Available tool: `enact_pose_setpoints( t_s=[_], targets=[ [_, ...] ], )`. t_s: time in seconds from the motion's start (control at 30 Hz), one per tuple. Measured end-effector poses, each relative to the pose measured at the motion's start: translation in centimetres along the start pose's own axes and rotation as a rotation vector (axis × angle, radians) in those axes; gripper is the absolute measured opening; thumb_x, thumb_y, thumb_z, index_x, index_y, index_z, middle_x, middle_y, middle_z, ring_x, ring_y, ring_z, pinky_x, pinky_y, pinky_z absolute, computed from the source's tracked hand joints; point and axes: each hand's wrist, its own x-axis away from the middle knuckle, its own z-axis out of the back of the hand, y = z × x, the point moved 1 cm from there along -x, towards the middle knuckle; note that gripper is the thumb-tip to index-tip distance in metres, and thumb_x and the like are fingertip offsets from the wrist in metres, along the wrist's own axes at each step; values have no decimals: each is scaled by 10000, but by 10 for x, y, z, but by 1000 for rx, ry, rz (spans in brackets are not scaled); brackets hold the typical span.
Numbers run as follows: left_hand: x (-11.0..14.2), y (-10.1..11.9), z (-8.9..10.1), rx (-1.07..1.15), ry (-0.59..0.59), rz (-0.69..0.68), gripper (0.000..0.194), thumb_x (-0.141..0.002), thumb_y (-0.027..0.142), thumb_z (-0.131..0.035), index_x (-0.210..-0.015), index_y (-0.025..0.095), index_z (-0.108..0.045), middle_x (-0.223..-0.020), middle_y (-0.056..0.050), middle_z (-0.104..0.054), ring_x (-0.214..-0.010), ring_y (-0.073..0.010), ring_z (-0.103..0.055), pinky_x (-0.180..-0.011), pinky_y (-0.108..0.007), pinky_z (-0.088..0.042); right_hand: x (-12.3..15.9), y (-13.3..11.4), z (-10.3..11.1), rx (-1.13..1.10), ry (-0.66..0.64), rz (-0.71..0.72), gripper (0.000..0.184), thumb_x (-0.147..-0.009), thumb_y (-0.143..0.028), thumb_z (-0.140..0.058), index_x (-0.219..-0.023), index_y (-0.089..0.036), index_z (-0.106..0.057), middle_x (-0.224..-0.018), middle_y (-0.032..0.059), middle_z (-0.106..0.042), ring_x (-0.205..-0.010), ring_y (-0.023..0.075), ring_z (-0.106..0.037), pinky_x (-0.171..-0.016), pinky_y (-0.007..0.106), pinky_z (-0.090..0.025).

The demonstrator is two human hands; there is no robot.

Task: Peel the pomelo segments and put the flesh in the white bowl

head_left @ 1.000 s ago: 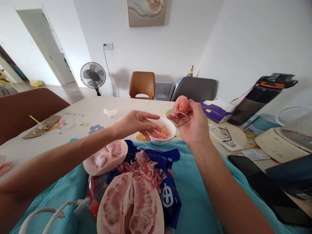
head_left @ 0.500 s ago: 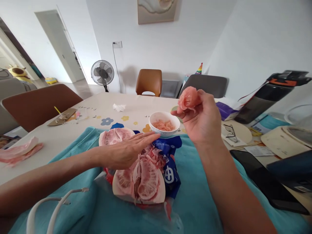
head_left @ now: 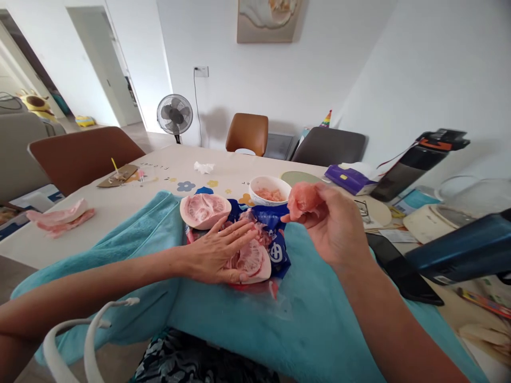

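Pinched in my right hand (head_left: 335, 223) is a peeled lump of pink pomelo flesh (head_left: 304, 200), raised just right of the white bowl (head_left: 271, 190). Loose pomelo pulp (head_left: 268, 195) lies in that bowl. My left hand (head_left: 221, 250) is spread flat, palm down, over the near pomelo piece (head_left: 255, 263) and covers part of it. Behind it sits another cut pomelo piece (head_left: 204, 208) with its rind on and membranes showing. Scraps of membrane (head_left: 259, 233) rest on the blue printed bag (head_left: 279, 254) beneath the fruit.
A teal cloth (head_left: 315, 314) spreads under the bag. To the right are a black phone (head_left: 403, 271), a dark blue bottle (head_left: 459, 250), a black tumbler (head_left: 411, 167) and a purple tissue pack (head_left: 349, 180). Peeled rind (head_left: 62, 215) lies at left, a crumpled tissue (head_left: 203, 168) farther back.
My right hand has lowered with the pomelo flesh. My left hand has turned from edge-on to spread flat over the near piece. The camera view has shifted too.
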Motion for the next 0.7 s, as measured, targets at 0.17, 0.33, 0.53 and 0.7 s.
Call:
enact_pose_setpoints(
  t_s=[0.17,0.33,0.53,0.7],
  targets=[
    [22,-11,-13,-144,119,50,939,-853,671,-438,-1553,149,-92,-1603,-170,-182,-1489,-328,-79,-1185,-526,1,28,-5,-8,20,6,-44,272,-811,-364,-634,-609,-182,-618,-625,26,-592,-528,139,-551,-490,306,-572],
    [44,-20,-6,-133,137,76,911,-854,644,-471,-1553,186,-111,-1607,-162,-177,-1483,-337,-116,-1182,-546,-12,35,-3,-12,5,-16,-74,260,-791,-374,-655,-624,-180,-611,-624,24,-600,-533,139,-550,-504,303,-567],
    [7,-9,21,493,478,218,621,-894,506,-520,-1439,234,-399,-1455,-132,-484,-1307,-278,-468,-1049,-418,-410,15,22,-13,29,65,-137,351,-718,-495,-735,-649,-173,-614,-573,6,-603,-482,115,-520,-346,199,-407],
    [-34,16,27,1070,507,217,547,-817,428,-663,-1279,173,-521,-1109,-110,-659,-775,-153,-624,-570,-253,-514,8,33,-22,23,124,-136,286,-715,-446,-752,-761,-179,-661,-642,-10,-661,-458,90,-507,-344,179,-369]
  ],
)
